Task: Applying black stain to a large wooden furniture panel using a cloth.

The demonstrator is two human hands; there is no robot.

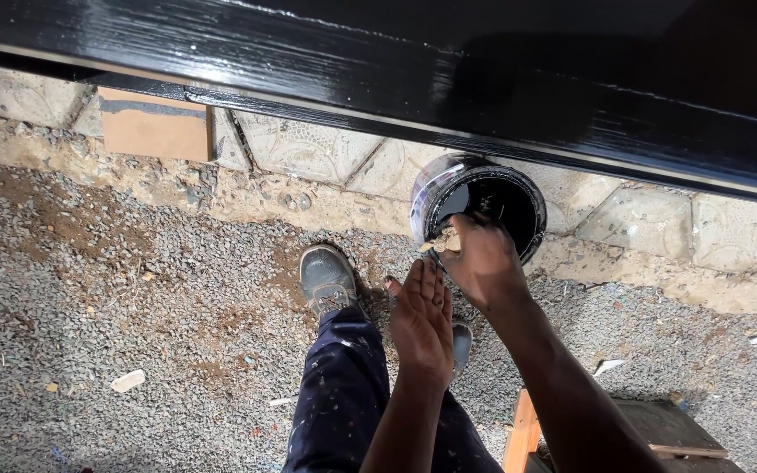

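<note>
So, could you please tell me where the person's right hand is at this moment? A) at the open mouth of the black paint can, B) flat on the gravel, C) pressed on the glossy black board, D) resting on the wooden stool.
A: the right hand reaches over the rim of the open paint can full of black paint, holding something pale at its edge, while the left hand hovers open just beside it.

We have one view, from the head camera, looking steeply down past our own arms to the gravel (89, 289) and our shoe (326, 278). A black board (378, 61) crosses close above.
</note>
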